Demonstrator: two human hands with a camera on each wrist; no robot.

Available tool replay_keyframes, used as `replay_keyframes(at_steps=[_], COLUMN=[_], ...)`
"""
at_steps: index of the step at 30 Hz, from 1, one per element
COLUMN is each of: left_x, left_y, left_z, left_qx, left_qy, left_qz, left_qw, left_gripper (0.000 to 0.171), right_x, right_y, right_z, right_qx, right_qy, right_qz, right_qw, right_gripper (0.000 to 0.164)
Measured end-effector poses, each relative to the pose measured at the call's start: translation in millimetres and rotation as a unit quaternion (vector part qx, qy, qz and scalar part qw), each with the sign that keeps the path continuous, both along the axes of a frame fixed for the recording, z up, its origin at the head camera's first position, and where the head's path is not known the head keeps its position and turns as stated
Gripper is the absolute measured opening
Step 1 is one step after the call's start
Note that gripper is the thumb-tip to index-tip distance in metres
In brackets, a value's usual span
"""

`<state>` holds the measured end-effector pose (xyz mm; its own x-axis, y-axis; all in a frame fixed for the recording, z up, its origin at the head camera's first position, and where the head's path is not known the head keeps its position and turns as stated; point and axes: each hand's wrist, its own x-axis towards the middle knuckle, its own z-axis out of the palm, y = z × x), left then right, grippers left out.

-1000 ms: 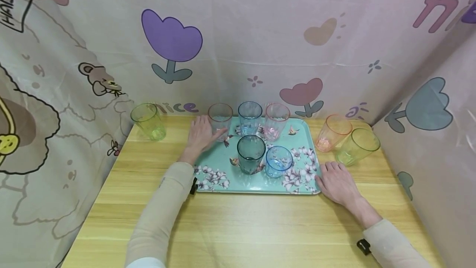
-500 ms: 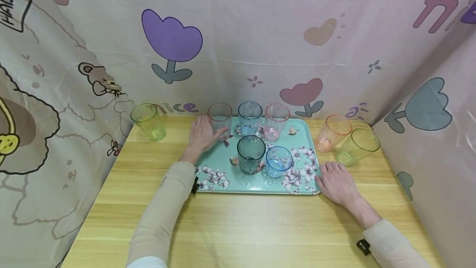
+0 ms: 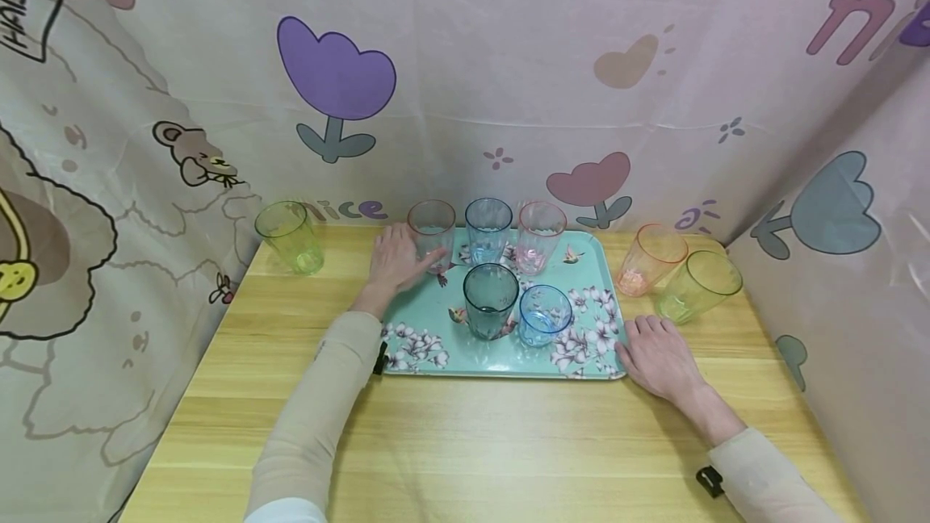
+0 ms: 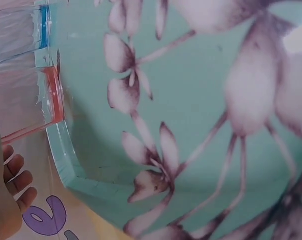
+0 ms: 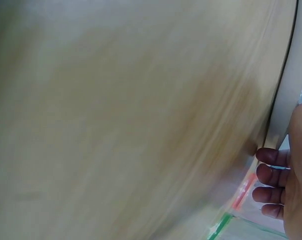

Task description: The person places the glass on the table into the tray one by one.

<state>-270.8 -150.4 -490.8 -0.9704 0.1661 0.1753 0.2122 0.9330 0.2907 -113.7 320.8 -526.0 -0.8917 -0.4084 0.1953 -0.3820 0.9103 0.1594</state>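
Observation:
My left hand [image 3: 395, 261] lies at the tray's back left corner beside a clear glass with a pinkish rim [image 3: 434, 220]. Its fingers point forward, and the thumb reaches across the glass's front. The left wrist view shows fingertips [image 4: 19, 181] near a red-rimmed glass [image 4: 21, 102]. My right hand [image 3: 663, 357] rests by the right front corner of the turquoise flowered tray [image 3: 429, 321], thumb at the rim. On the tray stand a light blue glass [image 3: 488, 228], a pink glass [image 3: 539, 244], a dark grey glass [image 3: 490, 301] and a short blue glass [image 3: 545, 317].
Right of the tray, an orange glass [image 3: 651, 261] and a yellow-green glass [image 3: 697, 287] stand on the wooden table [image 3: 501, 442]. Another green glass [image 3: 292, 240] is at the table's back left. A printed curtain [image 3: 465, 63] hangs directly behind the table.
My left hand and sleeve have shifted very slightly, and the pinkish-rimmed glass stands almost where it was. The right hand and the other glasses look still.

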Motion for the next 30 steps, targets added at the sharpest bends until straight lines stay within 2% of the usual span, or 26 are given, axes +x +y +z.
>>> replay_keyframes(at_steps=[7,14,25,30], left_x=[0.4,4.4,14.3,21.5], left_y=[-5,-13,-28,-35], left_z=[1.2,8.3,24.7,32.5], left_qx=[0.028,0.013,-0.002,0.007], left_qy=[-0.014,0.002,0.015,0.03], left_qz=[0.01,-0.001,-0.005,-0.006], left_qw=[0.9995,0.9999,0.9999,0.9995], left_gripper=[0.108,0.113,0.112,0.108], right_x=[0.5,0.4,-0.1,0.2], right_y=[-1,-1,0,-1], right_z=[0.4,1.1,1.7,2.4], right_qx=[0.0,0.001,0.003,0.005], right_qy=[0.0,-0.007,-0.013,-0.015], right_qz=[0.001,-0.002,-0.004,-0.004], right_qw=[1.0,1.0,1.0,1.0], right_gripper=[0.032,0.032,0.032,0.032])
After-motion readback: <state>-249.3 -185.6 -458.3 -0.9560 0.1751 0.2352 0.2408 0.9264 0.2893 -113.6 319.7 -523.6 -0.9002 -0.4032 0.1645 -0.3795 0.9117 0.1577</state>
